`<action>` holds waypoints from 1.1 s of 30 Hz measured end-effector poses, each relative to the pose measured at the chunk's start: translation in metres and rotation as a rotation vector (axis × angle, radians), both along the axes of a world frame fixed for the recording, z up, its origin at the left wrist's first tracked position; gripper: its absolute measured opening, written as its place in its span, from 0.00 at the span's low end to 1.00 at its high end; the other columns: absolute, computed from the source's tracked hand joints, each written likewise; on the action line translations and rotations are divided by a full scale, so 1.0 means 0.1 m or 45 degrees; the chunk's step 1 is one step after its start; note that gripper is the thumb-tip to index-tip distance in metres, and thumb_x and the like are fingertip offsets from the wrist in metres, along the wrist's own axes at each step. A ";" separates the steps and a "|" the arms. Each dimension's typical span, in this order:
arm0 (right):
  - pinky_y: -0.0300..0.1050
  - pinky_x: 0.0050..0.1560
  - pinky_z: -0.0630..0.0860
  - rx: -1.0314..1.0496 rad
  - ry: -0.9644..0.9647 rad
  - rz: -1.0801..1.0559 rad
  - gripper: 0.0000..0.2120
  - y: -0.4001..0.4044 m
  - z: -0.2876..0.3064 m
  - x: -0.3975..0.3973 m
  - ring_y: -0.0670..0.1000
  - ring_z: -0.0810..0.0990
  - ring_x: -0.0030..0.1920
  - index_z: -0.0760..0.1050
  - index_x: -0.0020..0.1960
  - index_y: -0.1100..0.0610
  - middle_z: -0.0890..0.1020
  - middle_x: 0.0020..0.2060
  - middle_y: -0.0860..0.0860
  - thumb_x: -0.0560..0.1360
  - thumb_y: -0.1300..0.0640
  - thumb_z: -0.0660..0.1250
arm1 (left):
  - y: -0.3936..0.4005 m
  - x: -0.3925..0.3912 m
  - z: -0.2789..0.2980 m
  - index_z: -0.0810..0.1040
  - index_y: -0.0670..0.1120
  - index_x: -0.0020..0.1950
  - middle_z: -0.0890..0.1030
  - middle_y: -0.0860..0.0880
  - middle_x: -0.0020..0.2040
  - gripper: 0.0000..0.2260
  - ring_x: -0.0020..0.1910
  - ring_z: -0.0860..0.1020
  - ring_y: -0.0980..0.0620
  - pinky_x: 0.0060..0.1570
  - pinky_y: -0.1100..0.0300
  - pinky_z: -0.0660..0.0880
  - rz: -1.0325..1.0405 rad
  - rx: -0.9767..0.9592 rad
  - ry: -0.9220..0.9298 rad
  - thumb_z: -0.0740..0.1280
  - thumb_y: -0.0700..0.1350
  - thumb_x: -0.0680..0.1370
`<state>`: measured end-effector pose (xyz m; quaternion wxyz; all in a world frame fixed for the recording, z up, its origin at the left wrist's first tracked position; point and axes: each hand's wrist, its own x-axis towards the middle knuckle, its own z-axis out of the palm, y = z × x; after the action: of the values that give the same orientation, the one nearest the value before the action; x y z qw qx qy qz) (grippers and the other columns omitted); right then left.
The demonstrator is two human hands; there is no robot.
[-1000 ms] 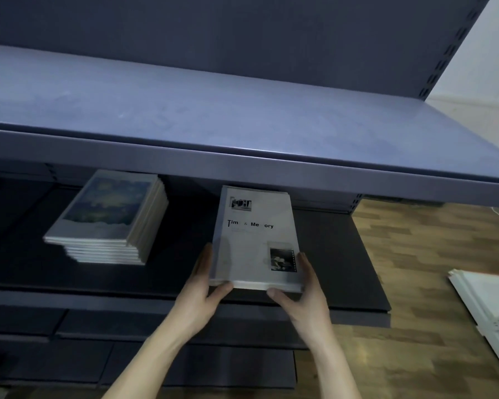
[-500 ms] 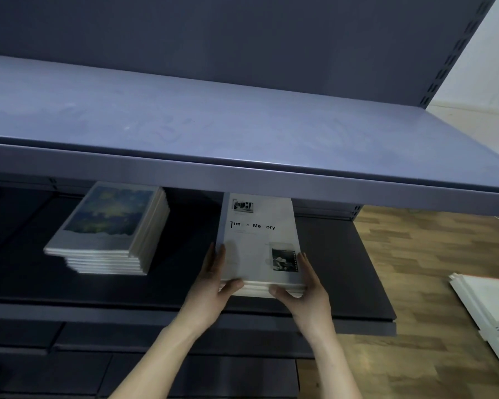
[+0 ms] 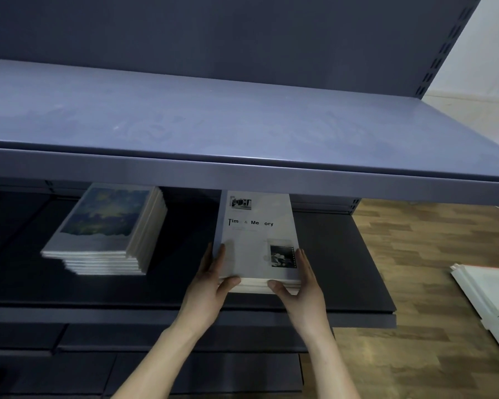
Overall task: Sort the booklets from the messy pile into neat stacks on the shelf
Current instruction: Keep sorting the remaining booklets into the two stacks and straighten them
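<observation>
A stack of white booklets (image 3: pixel 257 234), the top one titled "Time & Memory" with two small black-and-white photos, lies on the dark lower shelf (image 3: pixel 343 269), its far end hidden under the shelf above. My left hand (image 3: pixel 211 286) lies flat against its left side with the thumb at the front edge. My right hand (image 3: pixel 303 289) mirrors it on the right side, thumb also at the front edge. A second stack of booklets (image 3: pixel 107 223) with a blue-yellow painted cover stands further left on the same shelf, slightly fanned.
A grey-blue upper shelf (image 3: pixel 213 125) juts out over the lower one and hides its back. Dark lower shelves sit below my arms. Wood floor (image 3: pixel 429 254) is to the right, with white flat panels (image 3: pixel 490 295) lying on it.
The white booklet went deeper under the upper shelf and now lies on its stack. Both hands slid forward along its sides, with the thumbs staying at the front edge.
</observation>
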<state>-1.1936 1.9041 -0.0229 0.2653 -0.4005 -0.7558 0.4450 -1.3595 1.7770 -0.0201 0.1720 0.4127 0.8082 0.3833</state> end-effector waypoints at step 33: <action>0.51 0.79 0.42 0.528 -0.153 0.486 0.30 -1.31 0.04 -0.41 0.51 0.49 0.80 0.59 0.79 0.48 0.56 0.80 0.50 0.81 0.39 0.59 | -1.40 0.26 0.03 0.67 0.51 0.76 0.67 0.52 0.75 0.24 0.74 0.62 0.55 0.72 0.60 0.60 0.315 -0.120 0.292 0.64 0.51 0.81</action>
<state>-1.2351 1.7732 -0.0188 0.2077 -0.2138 -0.9067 0.2983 -1.3338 1.6372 -0.0175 0.0495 0.3424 0.8843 0.3135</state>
